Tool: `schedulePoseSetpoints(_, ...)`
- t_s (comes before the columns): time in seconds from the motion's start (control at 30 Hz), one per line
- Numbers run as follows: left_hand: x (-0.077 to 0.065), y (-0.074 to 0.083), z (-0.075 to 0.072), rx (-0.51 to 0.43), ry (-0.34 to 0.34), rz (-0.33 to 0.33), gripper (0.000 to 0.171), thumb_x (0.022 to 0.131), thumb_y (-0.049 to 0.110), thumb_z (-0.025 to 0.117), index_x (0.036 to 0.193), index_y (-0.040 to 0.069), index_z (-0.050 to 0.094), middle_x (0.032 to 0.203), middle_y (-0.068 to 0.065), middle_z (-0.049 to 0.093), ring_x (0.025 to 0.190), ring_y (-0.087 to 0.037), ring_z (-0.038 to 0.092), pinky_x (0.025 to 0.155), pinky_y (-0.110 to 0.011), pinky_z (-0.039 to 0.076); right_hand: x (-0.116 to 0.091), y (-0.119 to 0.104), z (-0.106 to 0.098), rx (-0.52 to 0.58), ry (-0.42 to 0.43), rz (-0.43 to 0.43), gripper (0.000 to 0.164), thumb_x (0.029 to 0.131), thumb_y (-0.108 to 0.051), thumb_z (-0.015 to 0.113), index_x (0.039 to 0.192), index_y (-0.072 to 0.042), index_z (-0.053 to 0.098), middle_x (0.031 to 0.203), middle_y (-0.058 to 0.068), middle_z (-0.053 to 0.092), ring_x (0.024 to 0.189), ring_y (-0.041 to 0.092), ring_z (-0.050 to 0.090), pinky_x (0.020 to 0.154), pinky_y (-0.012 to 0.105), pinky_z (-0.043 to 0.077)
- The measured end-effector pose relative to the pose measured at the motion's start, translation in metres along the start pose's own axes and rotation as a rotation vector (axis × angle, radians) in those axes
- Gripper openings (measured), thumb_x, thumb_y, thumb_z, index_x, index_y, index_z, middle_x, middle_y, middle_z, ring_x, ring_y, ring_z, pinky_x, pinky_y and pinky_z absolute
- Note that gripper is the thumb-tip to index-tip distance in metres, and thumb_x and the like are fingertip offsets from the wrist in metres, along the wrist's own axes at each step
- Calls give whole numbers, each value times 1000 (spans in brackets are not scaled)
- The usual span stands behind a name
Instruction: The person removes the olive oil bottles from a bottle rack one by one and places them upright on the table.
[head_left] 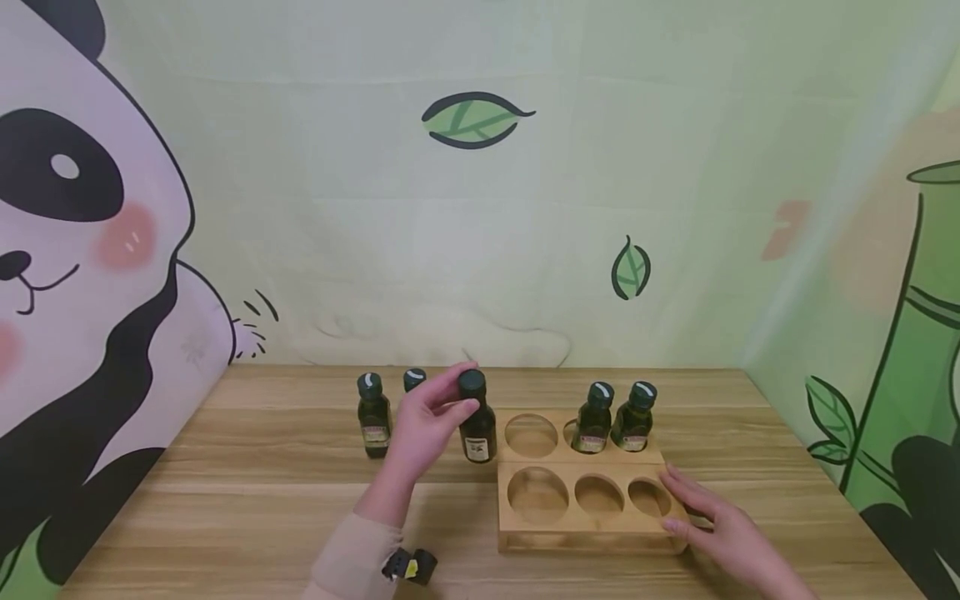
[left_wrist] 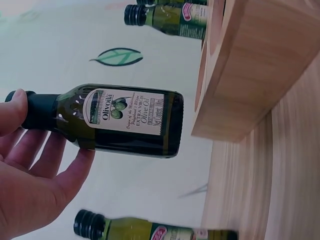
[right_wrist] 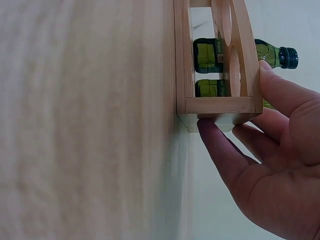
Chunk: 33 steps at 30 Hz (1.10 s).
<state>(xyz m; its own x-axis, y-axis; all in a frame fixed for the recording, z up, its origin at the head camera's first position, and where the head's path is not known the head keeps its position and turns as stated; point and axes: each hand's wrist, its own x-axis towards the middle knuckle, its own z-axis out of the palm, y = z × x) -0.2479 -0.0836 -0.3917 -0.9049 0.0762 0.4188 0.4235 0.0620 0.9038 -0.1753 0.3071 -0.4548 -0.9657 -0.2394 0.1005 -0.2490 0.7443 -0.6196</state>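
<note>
My left hand [head_left: 427, 412] pinches a dark olive oil bottle [head_left: 477, 433] at its black cap and neck. That bottle hangs upright just left of the wooden bottle rack [head_left: 517, 539], with its "Olivoila" label showing in the left wrist view. Two more olive oil bottles stand in the back row of the rack, one bottle [head_left: 592, 421] beside the other bottle [head_left: 635, 418]. My right hand [head_left: 720, 525] grips the rack's right end, thumb at the top edge and fingers against the side, as the right wrist view shows.
Left of my left hand stands another olive oil bottle [head_left: 374, 417], and behind that hand the cap of a further bottle [head_left: 415, 379] shows. Several round holes open in the rack's stepped top. A wooden table [head_left: 247, 483] runs back to a printed cloth backdrop [head_left: 360, 208].
</note>
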Motion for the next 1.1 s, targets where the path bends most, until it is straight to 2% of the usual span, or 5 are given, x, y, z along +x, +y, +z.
schedulePoseSetpoints(0.2,-6,-3,-16,48,25,-18,47,86,-1,74,131,10,65,111,-13,72,102,-24,68,85,-37,56,0,0,0,19,-7,13,66,93,-36,68,145,-1,47,151,23,37,133,47,38,99,60,41)
schedulePoseSetpoints(0.37,-9,-7,-29,78,35,-28,46,87,1,74,131,12,65,109,-13,72,101,-23,68,89,-39,55,0,-1,0,27,-10,24,66,94,-35,68,146,-2,46,152,22,36,134,48,38,101,62,39)
schedulePoseSetpoints(0.53,-13,-9,-40,69,38,-29,46,86,-2,73,130,10,66,109,-15,72,99,-23,69,89,-39,54,1,-1,-1,30,-27,33,65,94,-35,67,146,-1,46,152,22,35,134,48,36,101,61,38)
schedulePoseSetpoints(0.93,-23,-12,-70,96,50,-86,45,87,-5,71,131,5,63,115,-19,69,101,-23,67,86,-26,52,0,-4,-1,4,-24,31,64,94,-32,68,145,-1,47,151,24,37,133,48,38,100,60,40)
schedulePoseSetpoints(1.1,-27,-15,-84,147,55,-95,45,88,-4,70,132,3,62,115,-19,70,100,-16,67,85,-23,51,0,-5,-1,22,-50,50,64,94,-32,67,146,0,46,152,24,36,134,47,38,101,59,40)
